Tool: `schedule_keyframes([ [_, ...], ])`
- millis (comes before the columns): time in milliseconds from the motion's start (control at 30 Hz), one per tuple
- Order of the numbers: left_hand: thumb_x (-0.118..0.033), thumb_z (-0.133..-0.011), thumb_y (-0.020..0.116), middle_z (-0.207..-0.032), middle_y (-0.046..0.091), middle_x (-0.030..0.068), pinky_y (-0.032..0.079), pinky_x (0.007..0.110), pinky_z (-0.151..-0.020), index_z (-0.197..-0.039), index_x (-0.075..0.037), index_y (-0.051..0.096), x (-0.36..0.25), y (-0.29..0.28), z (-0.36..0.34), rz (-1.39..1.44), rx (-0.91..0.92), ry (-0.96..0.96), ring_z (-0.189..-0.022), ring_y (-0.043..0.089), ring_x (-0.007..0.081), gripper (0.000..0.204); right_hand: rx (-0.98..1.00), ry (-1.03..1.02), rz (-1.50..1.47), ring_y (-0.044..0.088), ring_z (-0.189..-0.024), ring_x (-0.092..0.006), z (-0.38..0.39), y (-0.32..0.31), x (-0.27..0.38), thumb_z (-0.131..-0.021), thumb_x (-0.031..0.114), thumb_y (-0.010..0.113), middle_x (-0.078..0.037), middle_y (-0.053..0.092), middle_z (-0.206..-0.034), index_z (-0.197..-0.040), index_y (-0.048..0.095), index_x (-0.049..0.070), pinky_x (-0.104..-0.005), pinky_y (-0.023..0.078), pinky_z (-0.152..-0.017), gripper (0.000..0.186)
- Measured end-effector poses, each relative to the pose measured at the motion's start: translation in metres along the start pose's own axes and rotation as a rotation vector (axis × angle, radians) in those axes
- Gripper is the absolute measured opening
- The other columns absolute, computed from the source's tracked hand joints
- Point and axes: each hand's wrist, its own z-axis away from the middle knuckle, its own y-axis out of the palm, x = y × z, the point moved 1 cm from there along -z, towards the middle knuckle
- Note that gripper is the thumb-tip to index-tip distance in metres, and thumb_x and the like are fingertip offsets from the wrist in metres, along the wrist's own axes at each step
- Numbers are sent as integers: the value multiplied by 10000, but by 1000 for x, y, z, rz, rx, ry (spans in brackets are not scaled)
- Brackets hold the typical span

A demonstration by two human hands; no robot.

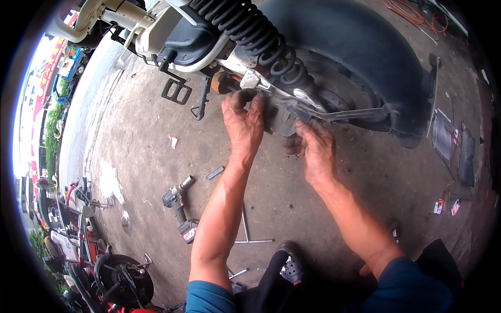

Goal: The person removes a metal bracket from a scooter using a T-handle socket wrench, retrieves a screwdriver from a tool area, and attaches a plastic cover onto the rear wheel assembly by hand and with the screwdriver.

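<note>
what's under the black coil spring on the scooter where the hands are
Below the black coil spring sits a grey metal part by the rear wheel. The left hand and right hand both press on it, so their fingers cover its fasteners and lower edge.

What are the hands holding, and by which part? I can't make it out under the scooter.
Both the left hand and the right hand grip the grey metal part beside the rear wheel, by its edges.
</note>
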Motion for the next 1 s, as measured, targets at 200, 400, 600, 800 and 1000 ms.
schedule_keyframes([
  [200, -154, -788, 638, -898, 618, 115, 411, 351, -841, -884, 12, 660, -16, -3, -3, -531, 45, 234, -956, 535, 280, 193, 2, 1, -31, 619, -649, -164, -1, -1, -1, -877, 221, 585, -49, 587, -854, -977, 584, 23, -260, 506, -541, 221],
  [400, -117, -765, 622, -852, 563, 151, 406, 410, -771, -843, -8, 637, -5, 4, -7, -227, 16, 41, -883, 492, 326, 135, -40, 0, -17, 616, -627, -148, 1, 4, 1, -885, 198, 568, -62, 610, -872, -1000, 605, 2, -243, 497, -526, 231],
  [600, -143, -808, 624, -855, 563, 151, 407, 410, -774, -923, -3, 654, -6, -5, -6, -231, 41, 154, -871, 491, 331, 184, -20, -1, -36, 622, -652, -158, 0, 3, 0, -882, 208, 576, -57, 606, -883, -1020, 596, 12, -254, 504, -551, 240],
  [800, -121, -773, 636, -830, 543, 152, 407, 420, -763, -833, -12, 642, -6, 0, -6, -515, -10, 353, -860, 487, 339, 125, -31, 2, -52, 617, -628, -151, -2, 2, -4, -881, 188, 567, -61, 609, -851, -1000, 606, 6, -246, 501, -524, 221],
  [1000, -124, -760, 638, -833, 545, 144, 411, 421, -761, -798, -20, 629, -8, 2, -5, -383, -74, 329, -845, 491, 339, 111, -38, -3, -32, 615, -636, -151, 0, 3, -3, -882, 188, 565, -59, 603, -847, -994, 605, 6, -246, 501, -523, 217],
])
